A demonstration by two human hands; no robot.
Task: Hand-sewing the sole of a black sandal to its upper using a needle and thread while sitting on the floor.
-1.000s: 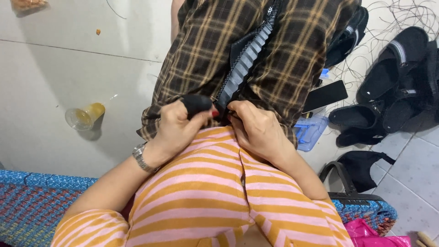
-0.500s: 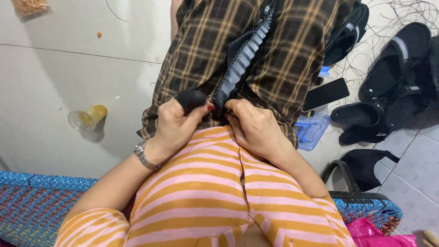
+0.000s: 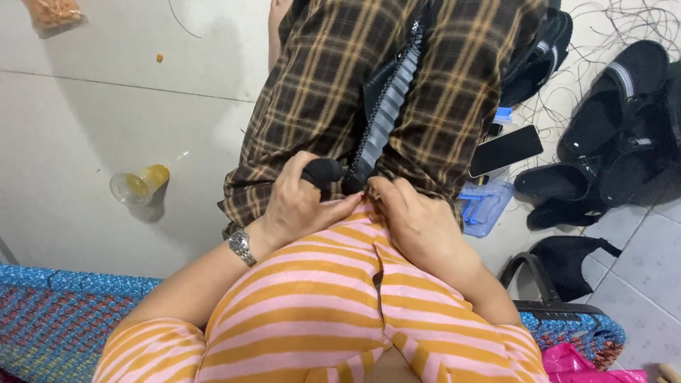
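Pale floor tiles (image 3: 106, 106) fill the background, with a woven blue mat (image 3: 57, 312) along the lower edge at 7 o'clock. Your lap, in pink-and-orange striped fabric (image 3: 305, 298), sits at 6 o'clock, and brown plaid trousers (image 3: 319, 78) stretch from your hands up toward 12 o'clock.

Your left hand (image 3: 301, 206), a metal watch (image 3: 242, 247) on its wrist, is closed around a small black rounded tool (image 3: 323, 170), which sticks out above your thumb. Your right hand (image 3: 418, 227) sits just beside it at 3 o'clock, fingertips pinched on the plaid cloth at the foot of a grey-and-black ribbed strip (image 3: 386, 117). That strip runs from between your 2 hands up toward 12 o'clock, so its lower end lies right at your fingertips. The 2 hands are close together, nearly touching.

At 9 o'clock a clear plastic cup (image 3: 138, 186) lies tipped on the tiles. At 2 o'clock a dark phone (image 3: 505, 150) rests just above a pale blue plastic box (image 3: 484, 206), and black sandals (image 3: 603, 135) are scattered at 3 o'clock. Something bright pink (image 3: 589, 363) shows at 5 o'clock.
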